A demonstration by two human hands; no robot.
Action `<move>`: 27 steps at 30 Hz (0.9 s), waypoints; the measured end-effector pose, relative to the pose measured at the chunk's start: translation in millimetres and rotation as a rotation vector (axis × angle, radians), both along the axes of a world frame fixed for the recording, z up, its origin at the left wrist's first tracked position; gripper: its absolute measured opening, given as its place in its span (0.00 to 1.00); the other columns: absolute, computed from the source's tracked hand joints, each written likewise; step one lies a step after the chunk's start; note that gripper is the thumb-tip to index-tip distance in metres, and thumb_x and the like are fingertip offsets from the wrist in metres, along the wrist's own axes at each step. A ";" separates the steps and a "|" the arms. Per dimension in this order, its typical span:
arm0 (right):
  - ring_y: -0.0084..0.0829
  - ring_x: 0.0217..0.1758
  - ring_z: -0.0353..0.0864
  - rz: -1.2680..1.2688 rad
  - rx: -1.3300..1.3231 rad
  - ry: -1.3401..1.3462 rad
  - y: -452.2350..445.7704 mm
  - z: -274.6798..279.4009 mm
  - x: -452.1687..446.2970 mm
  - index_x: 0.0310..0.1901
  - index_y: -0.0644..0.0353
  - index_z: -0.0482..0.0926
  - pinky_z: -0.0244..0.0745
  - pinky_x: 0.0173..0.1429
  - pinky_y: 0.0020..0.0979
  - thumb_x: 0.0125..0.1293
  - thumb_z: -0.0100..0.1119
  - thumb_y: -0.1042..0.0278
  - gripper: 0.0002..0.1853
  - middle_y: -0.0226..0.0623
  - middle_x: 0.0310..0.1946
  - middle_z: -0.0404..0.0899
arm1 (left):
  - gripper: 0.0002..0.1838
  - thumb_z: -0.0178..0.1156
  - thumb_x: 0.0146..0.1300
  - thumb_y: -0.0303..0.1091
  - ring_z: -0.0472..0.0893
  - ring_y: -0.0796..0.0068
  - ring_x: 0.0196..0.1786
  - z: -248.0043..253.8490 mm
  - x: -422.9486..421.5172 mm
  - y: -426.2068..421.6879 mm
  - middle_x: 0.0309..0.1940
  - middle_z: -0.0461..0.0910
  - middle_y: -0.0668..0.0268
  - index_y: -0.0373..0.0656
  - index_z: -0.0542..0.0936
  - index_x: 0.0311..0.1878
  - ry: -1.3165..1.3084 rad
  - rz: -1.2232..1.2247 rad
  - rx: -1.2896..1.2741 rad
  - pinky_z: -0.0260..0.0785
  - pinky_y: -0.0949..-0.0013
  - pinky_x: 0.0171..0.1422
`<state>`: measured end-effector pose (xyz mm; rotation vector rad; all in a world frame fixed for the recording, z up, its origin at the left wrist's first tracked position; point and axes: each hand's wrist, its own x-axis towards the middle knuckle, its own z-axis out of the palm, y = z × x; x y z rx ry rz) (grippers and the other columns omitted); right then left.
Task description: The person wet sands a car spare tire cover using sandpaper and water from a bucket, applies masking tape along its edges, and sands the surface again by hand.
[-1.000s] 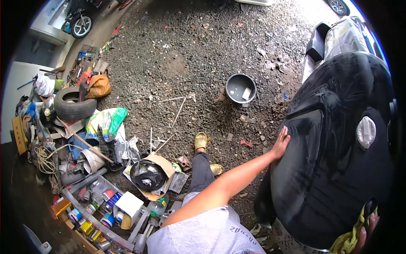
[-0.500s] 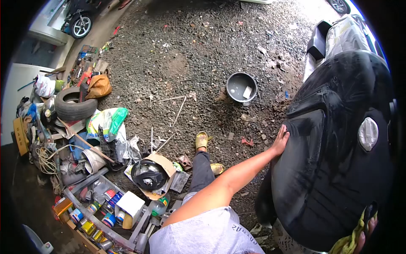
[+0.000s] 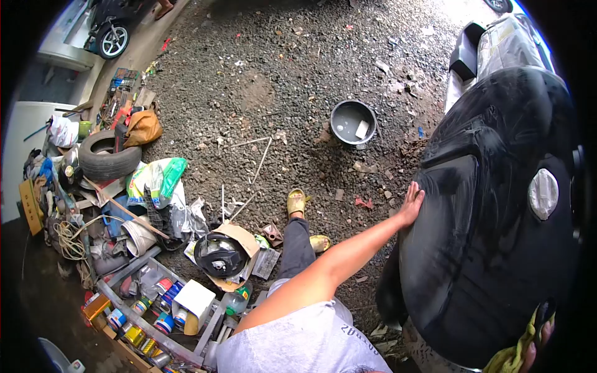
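Observation:
A large curved black body panel (image 3: 497,255) fills the right side, with dull, smeared streaks over its surface. My left hand (image 3: 412,205) reaches out to its near edge, with the fingers extended and lying against it. At the bottom right, my right hand (image 3: 546,339) is partly cut off by the dark rim of the view. Its fingers are closed on a yellow-green cloth (image 3: 519,348) next to the panel's lower edge. An oval patch (image 3: 543,194) on the panel is covered in whitish material.
A black bucket (image 3: 353,123) with liquid and a pale block stands on the gravel (image 3: 249,124). To the left lie a tyre (image 3: 111,163), a helmet (image 3: 219,255) in a cardboard box, and a crate (image 3: 127,304) with several cans and bottles. Wrapped material (image 3: 507,53) covers something behind the panel.
The view has shifted slightly. My left hand stays against the panel's edge, and my right hand keeps the cloth at nearly the same spot.

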<state>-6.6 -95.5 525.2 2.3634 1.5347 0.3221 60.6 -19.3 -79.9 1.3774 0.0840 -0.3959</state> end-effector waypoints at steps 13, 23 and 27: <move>0.58 0.67 0.72 -0.429 -0.101 -0.026 4.0 2.0 -45.7 0.61 0.60 0.64 0.65 0.70 0.68 0.78 0.45 0.55 0.20 0.60 0.63 0.69 | 0.42 0.31 0.79 0.60 0.37 0.55 0.84 15.6 -25.2 15.1 0.82 0.37 0.45 0.31 0.44 0.79 0.052 0.092 -0.090 0.31 0.61 0.86; 0.58 0.69 0.70 -0.405 -0.015 0.005 -16.7 4.1 -47.7 0.64 0.59 0.63 0.62 0.73 0.67 0.77 0.50 0.57 0.21 0.59 0.65 0.68 | 0.40 0.30 0.80 0.57 0.34 0.56 0.84 28.2 -82.4 13.7 0.82 0.34 0.47 0.31 0.42 0.79 0.081 0.096 -0.134 0.30 0.63 0.85; 0.59 0.70 0.69 -0.405 -0.005 0.021 -12.0 4.9 -47.1 0.65 0.59 0.64 0.60 0.74 0.66 0.76 0.51 0.58 0.22 0.59 0.66 0.68 | 0.40 0.29 0.81 0.56 0.34 0.52 0.84 25.0 -76.7 7.9 0.81 0.37 0.44 0.30 0.43 0.79 0.104 0.116 -0.063 0.29 0.60 0.86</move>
